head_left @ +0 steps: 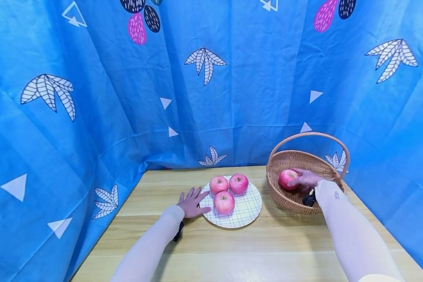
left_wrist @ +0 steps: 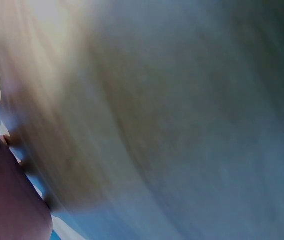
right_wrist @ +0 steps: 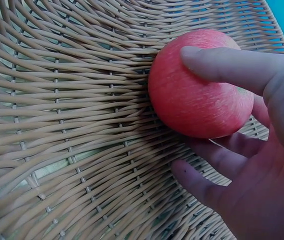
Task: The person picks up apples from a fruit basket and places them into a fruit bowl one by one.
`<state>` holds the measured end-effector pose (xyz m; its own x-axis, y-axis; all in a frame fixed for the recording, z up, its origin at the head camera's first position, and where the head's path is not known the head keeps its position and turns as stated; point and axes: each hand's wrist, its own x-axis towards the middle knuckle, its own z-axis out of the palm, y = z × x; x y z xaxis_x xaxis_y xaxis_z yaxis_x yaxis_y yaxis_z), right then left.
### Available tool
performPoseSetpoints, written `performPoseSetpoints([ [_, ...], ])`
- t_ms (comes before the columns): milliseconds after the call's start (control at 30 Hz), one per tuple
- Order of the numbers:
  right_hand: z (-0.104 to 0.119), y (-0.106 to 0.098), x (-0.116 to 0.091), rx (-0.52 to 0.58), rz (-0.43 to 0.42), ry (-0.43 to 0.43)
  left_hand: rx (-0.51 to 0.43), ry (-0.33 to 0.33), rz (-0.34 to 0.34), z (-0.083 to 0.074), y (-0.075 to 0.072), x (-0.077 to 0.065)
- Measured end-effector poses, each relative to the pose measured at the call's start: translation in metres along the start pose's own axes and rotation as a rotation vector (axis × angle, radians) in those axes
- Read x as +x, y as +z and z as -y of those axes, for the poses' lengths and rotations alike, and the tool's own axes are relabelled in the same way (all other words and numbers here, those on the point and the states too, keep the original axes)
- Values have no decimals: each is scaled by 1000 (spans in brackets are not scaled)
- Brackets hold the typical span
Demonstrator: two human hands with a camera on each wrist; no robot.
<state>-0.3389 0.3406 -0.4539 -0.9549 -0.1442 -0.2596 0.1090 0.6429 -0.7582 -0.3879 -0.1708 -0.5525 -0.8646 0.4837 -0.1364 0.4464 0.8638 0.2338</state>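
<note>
Inside the wicker basket (head_left: 289, 201), my right hand (head_left: 307, 178) grips a red apple (head_left: 287, 179). The right wrist view shows the thumb across one side of that apple (right_wrist: 196, 95) and the fingers around its underside, close over the woven wall. On the left, my left hand (head_left: 192, 204) rests with spread fingers at the near-left rim of a round white plate (head_left: 248, 213) with a grid pattern. Three apples stand on the plate: one at the back left (head_left: 219, 185), one at the back right (head_left: 238, 183) and one in front (head_left: 224, 202).
The basket's tall arched handle (head_left: 308, 134) rises over its opening. All of this stands on a light wooden table (head_left: 232, 250). A blue patterned curtain (head_left: 211, 109) hangs behind the table and along both sides. The left wrist view shows mostly blurred tabletop (left_wrist: 146, 125).
</note>
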Motion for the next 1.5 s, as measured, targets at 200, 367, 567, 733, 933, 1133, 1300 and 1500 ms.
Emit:
performPoseSetpoints([
  [200, 0, 0, 1, 8, -22, 16, -7, 0, 1, 0, 1, 0],
  [367, -1, 2, 2, 95, -17, 10, -15, 4, 0, 0, 0, 0],
  [567, -4, 3, 5, 171, 6, 15, -6, -1, 6, 0, 1, 0],
  [733, -6, 1, 9, 181, 15, 17, -17, -1, 13, -1, -1, -1],
  [933, 0, 3, 5, 162, -8, 19, -15, -3, 17, -1, -2, -1],
  [1133, 3, 3, 0, 125, -12, 12, -10, -4, 17, -2, -3, 0],
  [1300, 2, 1, 3, 164, -1, 3, -8, -1, 21, -3, -5, -1],
  [1500, 3, 0, 3, 206, 0, -6, 4, -7, 25, -5, -7, -4],
])
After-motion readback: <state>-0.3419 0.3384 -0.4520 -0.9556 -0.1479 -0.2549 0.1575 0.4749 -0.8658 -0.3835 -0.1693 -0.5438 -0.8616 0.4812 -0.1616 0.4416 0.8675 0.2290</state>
